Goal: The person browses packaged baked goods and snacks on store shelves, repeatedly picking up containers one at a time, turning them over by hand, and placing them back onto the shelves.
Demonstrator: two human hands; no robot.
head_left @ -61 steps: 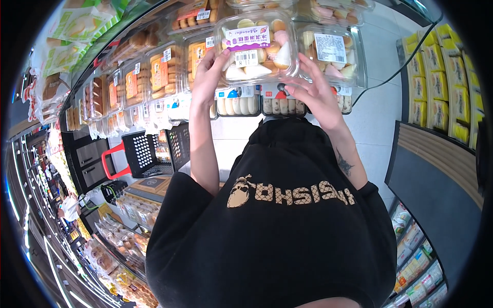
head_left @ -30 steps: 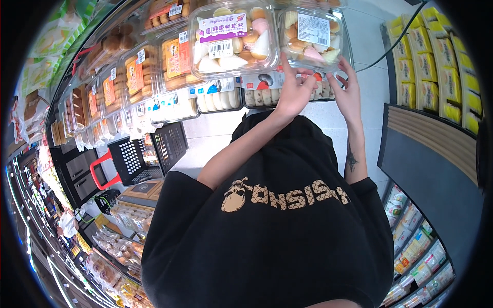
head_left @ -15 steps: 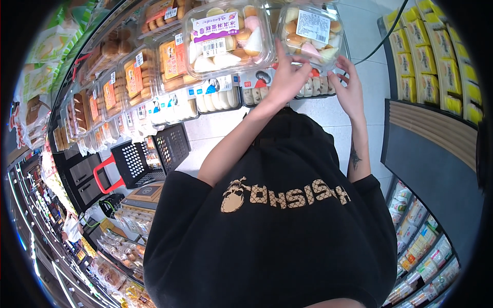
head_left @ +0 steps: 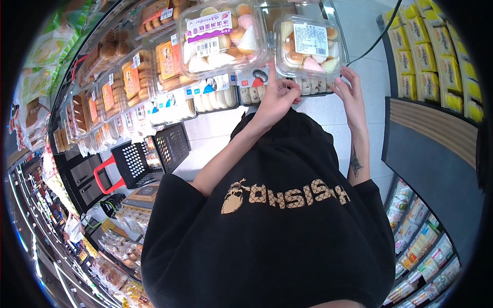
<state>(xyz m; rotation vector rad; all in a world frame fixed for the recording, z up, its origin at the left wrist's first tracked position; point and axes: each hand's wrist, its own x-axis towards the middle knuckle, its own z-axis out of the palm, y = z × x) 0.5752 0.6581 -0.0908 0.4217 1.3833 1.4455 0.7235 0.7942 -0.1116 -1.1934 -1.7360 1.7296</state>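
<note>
A clear plastic box of small white, pink and brown cakes [head_left: 311, 62], with a white label on its lid, lies on the shelf in front of me. To its left sits a larger clear box of similar cakes [head_left: 241, 51] with a purple and white label. My left hand [head_left: 277, 101] is at the near edge between the two boxes, index finger stretched forward, the other fingers loosely bent, nothing seen in it. By the small box's near right corner is my right hand [head_left: 351, 91], fingers apart, the tips at or just beside the corner; whether they touch cannot be made out.
Packs of white buns [head_left: 215, 98] line the shelf's front. Boxes of brown pastries [head_left: 134, 82] stand to the left. On the floor below is a black shopping basket [head_left: 136, 167] with a red handle. A rack of yellow packets [head_left: 426, 59] stands at right.
The small cake box has shifted slightly left and toward me and sits straighter. My left hand has drawn back toward me; my right hand has dropped slightly below the box's corner.
</note>
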